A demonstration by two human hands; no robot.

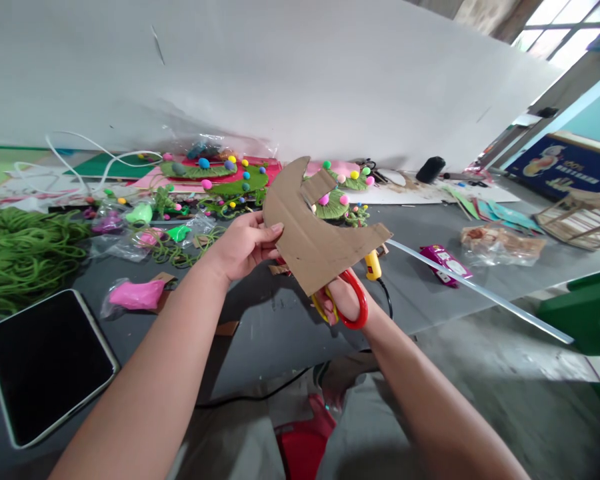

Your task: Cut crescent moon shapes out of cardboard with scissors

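Note:
My left hand (247,245) grips the left edge of a piece of brown cardboard (313,243), thumb on its front face. The cardboard is cut into a crescent-like curve at the top, with a straight-edged corner at the bottom. Below it, my right hand (341,300) is closed around scissors with red and yellow handles (359,310). The cardboard covers the blades, so I cannot see whether they touch it. Behind the right wrist lies a yellow glue gun (373,265) with a black cord and a long clear glue stick (480,288) projecting to the right.
Green cord (27,257) is heaped at the left, behind a tablet (50,365). A bagged pink clay lump (137,294) lies near my left forearm. Green pieces with coloured balls (200,171) line the back. A purple packet (446,265) and a green bin (585,313) are at the right.

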